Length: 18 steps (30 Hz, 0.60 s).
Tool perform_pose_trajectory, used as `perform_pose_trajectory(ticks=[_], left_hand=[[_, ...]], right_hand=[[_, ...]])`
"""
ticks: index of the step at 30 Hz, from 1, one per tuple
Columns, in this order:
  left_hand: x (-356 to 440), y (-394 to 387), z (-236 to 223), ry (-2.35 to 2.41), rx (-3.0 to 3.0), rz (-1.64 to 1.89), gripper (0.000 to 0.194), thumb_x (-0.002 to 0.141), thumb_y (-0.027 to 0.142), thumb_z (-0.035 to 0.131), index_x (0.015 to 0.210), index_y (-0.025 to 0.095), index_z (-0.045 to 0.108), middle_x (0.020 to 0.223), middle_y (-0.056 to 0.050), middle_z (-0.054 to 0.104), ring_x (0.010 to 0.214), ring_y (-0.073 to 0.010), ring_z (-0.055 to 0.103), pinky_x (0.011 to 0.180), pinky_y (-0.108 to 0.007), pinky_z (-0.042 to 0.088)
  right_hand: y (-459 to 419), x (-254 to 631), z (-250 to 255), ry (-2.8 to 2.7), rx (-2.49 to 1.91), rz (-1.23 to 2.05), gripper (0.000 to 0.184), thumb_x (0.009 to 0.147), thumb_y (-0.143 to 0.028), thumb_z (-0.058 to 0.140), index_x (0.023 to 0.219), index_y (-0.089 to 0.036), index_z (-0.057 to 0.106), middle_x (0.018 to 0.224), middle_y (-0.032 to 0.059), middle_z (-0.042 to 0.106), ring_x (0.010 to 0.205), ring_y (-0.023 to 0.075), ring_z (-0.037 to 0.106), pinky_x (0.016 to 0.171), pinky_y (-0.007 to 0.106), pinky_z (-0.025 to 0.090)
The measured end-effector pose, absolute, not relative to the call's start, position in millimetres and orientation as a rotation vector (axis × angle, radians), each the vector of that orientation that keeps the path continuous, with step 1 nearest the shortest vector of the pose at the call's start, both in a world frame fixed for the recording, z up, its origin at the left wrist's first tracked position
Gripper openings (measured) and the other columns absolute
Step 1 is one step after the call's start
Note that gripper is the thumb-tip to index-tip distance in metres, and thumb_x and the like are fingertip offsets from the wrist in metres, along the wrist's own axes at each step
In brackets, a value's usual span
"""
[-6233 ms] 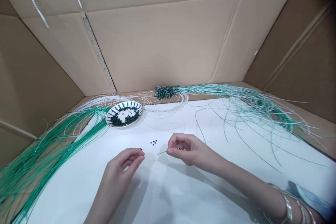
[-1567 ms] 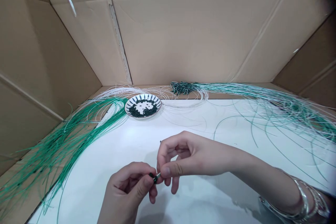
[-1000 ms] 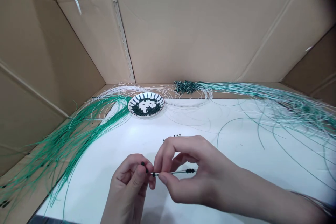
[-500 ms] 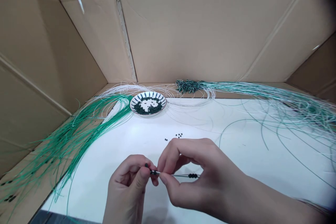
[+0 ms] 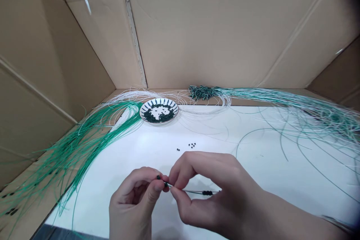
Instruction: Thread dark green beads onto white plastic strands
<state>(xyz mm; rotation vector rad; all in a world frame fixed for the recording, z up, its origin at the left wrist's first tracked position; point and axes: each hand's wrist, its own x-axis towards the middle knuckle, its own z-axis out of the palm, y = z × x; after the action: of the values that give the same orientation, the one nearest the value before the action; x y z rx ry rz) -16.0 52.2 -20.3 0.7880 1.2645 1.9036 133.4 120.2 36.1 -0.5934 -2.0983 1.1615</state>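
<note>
Between thumb and fingertips, my left hand (image 5: 137,195) pinches small dark beads (image 5: 165,184) at the end of a thin wire. My right hand (image 5: 213,187) grips the same wire (image 5: 191,191) just right of those beads, thumb against forefinger. Farther along the wire, inside the curl of my right hand, sits a short row of dark beads (image 5: 207,193). Both hands are nearly touching, above the white board (image 5: 135,150). Several loose beads (image 5: 192,145) lie on the board beyond my right hand.
A striped plate (image 5: 159,101) of dark beads stands at the back. Green strands (image 5: 84,150) spread on the left; green and white strands (image 5: 281,95) run along the back right, with a dark beaded cluster (image 5: 203,92) at their end. Cardboard walls (image 5: 213,30) enclose the board.
The beads at my left fingertips have shifted slightly, and less of the row shows between the hands. My left hand has turned a little, and the right hand has dropped slightly.
</note>
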Motion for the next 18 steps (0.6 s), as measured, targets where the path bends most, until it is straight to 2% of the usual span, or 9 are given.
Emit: perform_pose_trajectory(ticks=[7, 18], left_hand=[[-14.7, 49.4, -22.6, 1.283, 0.832, 1.979, 0.011, 0.068, 0.031, 0.092, 0.068, 0.027, 0.082, 0.064, 0.002, 0.078, 0.062, -0.0123, 0.072, 0.061, -0.013, 0.058], [-14.2, 47.5, -19.1, 1.284, 0.986, 2.031, 0.011, 0.070, 0.033, 0.091, 0.070, 0.027, 0.081, 0.064, 0.003, 0.076, 0.063, -0.0118, 0.070, 0.063, -0.014, 0.058]], right_hand=[[115.7, 132.6, 30.4, -2.093, -0.526, 0.935, 0.018, 0.075, -0.007, 0.067, 0.072, -0.021, 0.057, 0.073, 0.0010, 0.074, 0.064, 0.0132, 0.068, 0.065, 0.020, 0.053], [113.7, 129.1, 30.7, -2.060, -0.578, 0.965, 0.018, 0.072, -0.005, 0.065, 0.069, -0.021, 0.055, 0.071, 0.0009, 0.075, 0.062, 0.0133, 0.069, 0.063, 0.020, 0.054]])
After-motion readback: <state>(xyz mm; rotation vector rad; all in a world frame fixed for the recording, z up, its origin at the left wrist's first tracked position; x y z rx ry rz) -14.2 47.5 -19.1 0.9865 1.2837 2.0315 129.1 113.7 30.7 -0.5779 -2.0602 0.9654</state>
